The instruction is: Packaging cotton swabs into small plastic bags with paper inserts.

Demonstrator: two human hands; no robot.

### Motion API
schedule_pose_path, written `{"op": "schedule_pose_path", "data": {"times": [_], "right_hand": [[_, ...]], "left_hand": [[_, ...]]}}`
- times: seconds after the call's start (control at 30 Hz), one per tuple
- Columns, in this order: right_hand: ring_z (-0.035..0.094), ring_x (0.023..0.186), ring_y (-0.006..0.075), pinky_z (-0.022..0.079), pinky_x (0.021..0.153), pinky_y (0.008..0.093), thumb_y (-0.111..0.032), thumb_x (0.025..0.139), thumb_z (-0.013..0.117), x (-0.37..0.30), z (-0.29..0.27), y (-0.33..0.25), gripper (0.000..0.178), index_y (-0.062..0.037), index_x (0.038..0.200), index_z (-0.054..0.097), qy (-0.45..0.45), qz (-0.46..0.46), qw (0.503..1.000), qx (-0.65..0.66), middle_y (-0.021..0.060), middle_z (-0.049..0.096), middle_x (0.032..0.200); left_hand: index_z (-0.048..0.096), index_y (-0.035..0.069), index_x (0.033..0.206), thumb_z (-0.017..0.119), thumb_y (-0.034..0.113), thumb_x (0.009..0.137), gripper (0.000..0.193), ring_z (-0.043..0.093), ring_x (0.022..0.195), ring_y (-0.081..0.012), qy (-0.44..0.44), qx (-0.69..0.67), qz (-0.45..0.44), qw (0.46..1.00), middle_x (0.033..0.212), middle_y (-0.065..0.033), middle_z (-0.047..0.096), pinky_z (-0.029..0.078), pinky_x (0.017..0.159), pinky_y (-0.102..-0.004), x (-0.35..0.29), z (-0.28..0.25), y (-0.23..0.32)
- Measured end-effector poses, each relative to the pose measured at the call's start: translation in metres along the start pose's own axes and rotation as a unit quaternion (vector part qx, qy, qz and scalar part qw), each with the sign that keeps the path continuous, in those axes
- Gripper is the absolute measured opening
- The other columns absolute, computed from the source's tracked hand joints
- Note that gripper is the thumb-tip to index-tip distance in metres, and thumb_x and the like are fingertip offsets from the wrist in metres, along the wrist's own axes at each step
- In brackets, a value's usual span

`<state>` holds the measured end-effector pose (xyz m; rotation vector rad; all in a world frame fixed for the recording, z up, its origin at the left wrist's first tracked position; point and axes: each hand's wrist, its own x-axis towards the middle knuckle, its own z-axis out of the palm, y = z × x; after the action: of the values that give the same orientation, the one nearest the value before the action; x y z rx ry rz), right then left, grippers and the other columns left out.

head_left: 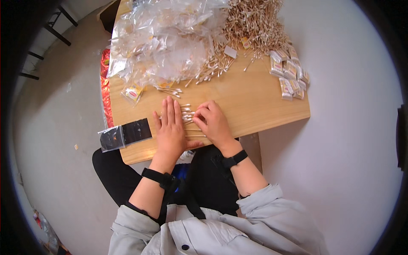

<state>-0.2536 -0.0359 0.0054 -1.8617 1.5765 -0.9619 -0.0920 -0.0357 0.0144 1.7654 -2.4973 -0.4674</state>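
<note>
Both hands rest on the near part of a wooden table (255,106), close together. Left hand (171,129) lies flat, palm down, fingers straight and spread only a little, thumb angled toward the other hand; it grips nothing and presses on a small row of cotton swabs (187,115) whose white tips stick out to the right of its fingers. Right hand (214,123) is half curled, knuckles up, fingertips bent down onto the same swabs just beside the left fingers; whether it pinches any of them cannot be told. Each wrist wears a black band, and grey sleeves are pushed up the forearms.

At the table's near left edge a black rectangular piece (136,130) lies flat, with a clear bag holding something dark (111,138) hanging over the edge beside it. Just beyond the hands lies a loose bunch of swabs (169,90), and left of it a small filled packet (133,93). Farther back sits a heap of clear plastic bags (163,38), and to its right a large pile of wooden-stemmed swabs (250,25). Near the right edge are several small packed bundles (290,74).
</note>
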Motion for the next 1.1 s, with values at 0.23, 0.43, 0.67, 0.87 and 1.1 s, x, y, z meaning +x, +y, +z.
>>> {"op": "schedule_pose_path", "data": {"times": [0.23,0.43,0.67,0.87,1.1], "right_hand": [[0.059,0.088,0.0219,0.052,0.076,0.0317,-0.003,0.078,0.072,0.006,0.0,-0.008,0.011,-0.003,0.086,0.063,-0.015,0.058,0.998,0.018,0.0095,0.055,0.096],[0.056,0.101,0.0152,0.048,0.089,0.0281,-0.015,0.098,0.055,-0.013,0.008,-0.008,0.02,-0.0009,0.111,0.061,0.135,0.165,0.965,0.155,0.0069,0.051,0.11],[0.049,0.116,0.0233,0.039,0.104,0.0357,-0.022,0.103,0.041,-0.03,0.026,-0.013,0.034,0.0018,0.126,0.048,0.21,0.132,0.933,0.26,0.0136,0.043,0.125],[0.041,0.127,0.0271,0.035,0.11,0.0381,-0.032,0.105,0.036,-0.014,0.053,-0.027,0.047,0.0045,0.134,0.041,0.164,0.113,0.93,0.309,0.0164,0.038,0.135],[0.044,0.122,0.0255,0.04,0.105,0.0367,-0.021,0.1,0.05,-0.013,0.046,-0.024,0.038,0.0022,0.13,0.046,0.214,0.13,0.914,0.319,0.0162,0.041,0.129]], "left_hand": [[0.015,-0.006,0.15,0.081,0.069,0.043,0.146,0.008,0.149,-0.0328,0.007,-0.014,0.0,1.0,0.159,-0.0209,0.013,0.006,0.118,-0.054,0.001,-0.002,0.0],[0.027,-0.002,0.147,0.086,0.058,0.048,0.13,0.025,0.145,-0.0275,-0.007,0.021,-0.021,1.0,0.156,-0.0158,0.026,0.02,0.115,-0.0473,-0.002,-0.019,0.005],[0.03,0.0,0.146,0.083,0.045,0.06,0.111,0.035,0.14,-0.0272,0.105,-0.032,0.018,0.994,0.153,-0.0153,0.033,0.027,0.111,-0.046,-0.012,0.005,-0.026],[0.021,-0.007,0.148,0.079,0.048,0.066,0.115,0.018,0.147,-0.0377,0.141,-0.073,0.038,0.987,0.157,-0.0251,0.019,0.015,0.117,-0.0539,-0.019,0.021,-0.013],[0.018,-0.006,0.149,0.084,0.045,0.06,0.122,0.015,0.147,-0.0373,0.111,-0.1,0.03,0.988,0.158,-0.025,0.015,0.017,0.117,-0.0534,-0.025,0.004,-0.019]]}}
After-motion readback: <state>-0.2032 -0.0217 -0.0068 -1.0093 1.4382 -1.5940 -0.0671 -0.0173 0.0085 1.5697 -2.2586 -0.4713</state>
